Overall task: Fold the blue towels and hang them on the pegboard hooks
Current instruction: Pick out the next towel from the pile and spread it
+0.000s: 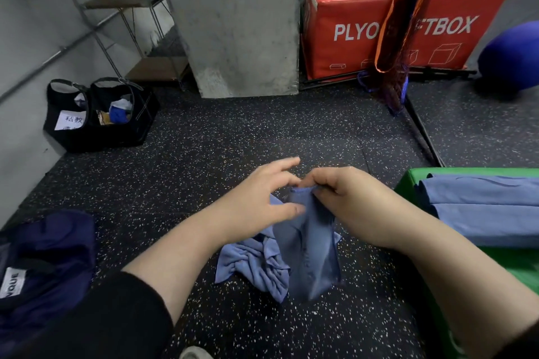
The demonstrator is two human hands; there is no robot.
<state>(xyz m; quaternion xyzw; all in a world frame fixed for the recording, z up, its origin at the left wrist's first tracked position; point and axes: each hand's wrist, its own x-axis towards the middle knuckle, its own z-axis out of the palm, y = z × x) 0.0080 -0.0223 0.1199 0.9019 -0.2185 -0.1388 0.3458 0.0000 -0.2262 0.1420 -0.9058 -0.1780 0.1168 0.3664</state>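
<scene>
holding one crumpled blue towel (303, 245) up off the speckled floor (204, 160), top edge bunched between both hands. my right hand (347, 192) has its fingers curled over that edge, pinching it. my left hand (262, 198) sits just beside it, thumb pressed on the cloth, the other fingers spread and mostly straight, so looser than the right. the lower part of the towel hangs and heaps on the floor between my forearms, not squared up at all.

done so far, by my reading: folded blue towels (484, 207) lie stacked on the green box (408, 181) to my right, at least two layers, maybe more; i cannot count them surely. left to do: find the corners of this one, fold it, then carry the lot to the hooks. no pegboard in view here, so nothing looks hung yet. dark blue bag (43, 256) at my left; whether more towels wait inside, i cannot tell. roughly the folding half, still in progress.
</scene>
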